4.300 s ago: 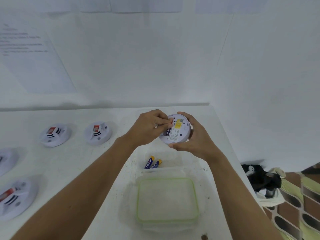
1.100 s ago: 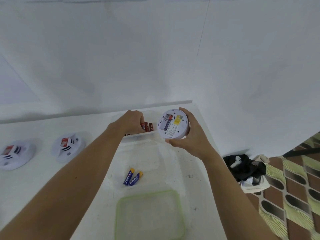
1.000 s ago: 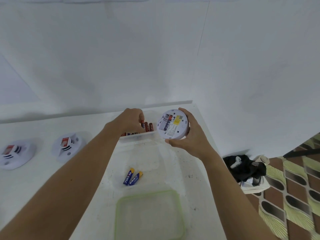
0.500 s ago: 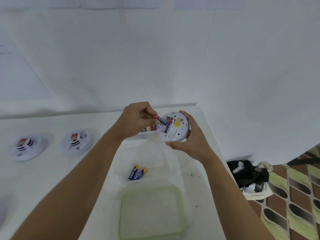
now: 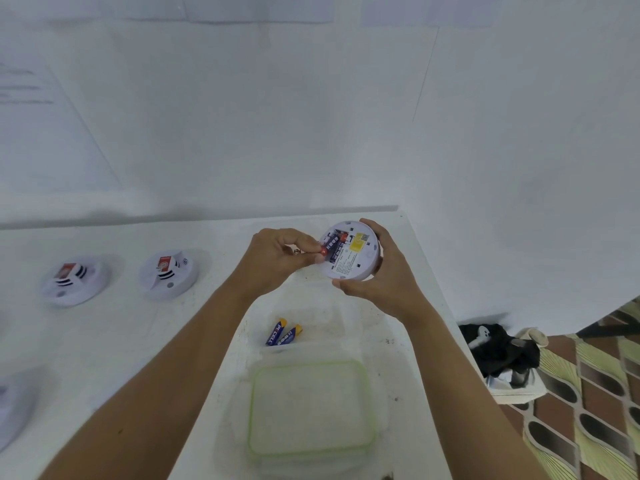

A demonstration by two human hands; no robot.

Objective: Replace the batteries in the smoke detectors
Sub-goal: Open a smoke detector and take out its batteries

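Observation:
My right hand (image 5: 377, 289) holds a round white smoke detector (image 5: 356, 258) above the table's far right corner, its labelled back turned towards me. My left hand (image 5: 277, 259) pinches a red and dark blue battery (image 5: 330, 245) and presses it at the open battery slot at the detector's upper left. Two blue and yellow batteries (image 5: 283, 336) lie in a clear plastic container (image 5: 329, 323) below my hands. Two more smoke detectors (image 5: 169, 274) (image 5: 74, 280) lie face up on the white table to the left.
A clear lid with a green rim (image 5: 310, 408) lies near the table's front. Part of another detector (image 5: 10, 410) shows at the left edge. A black and white bundle (image 5: 502, 358) sits on the patterned floor to the right. White walls close the back.
My left hand took a red battery from the far container, carried it to the detector, and now pushes it at the slot. The detector has stayed in my right hand.

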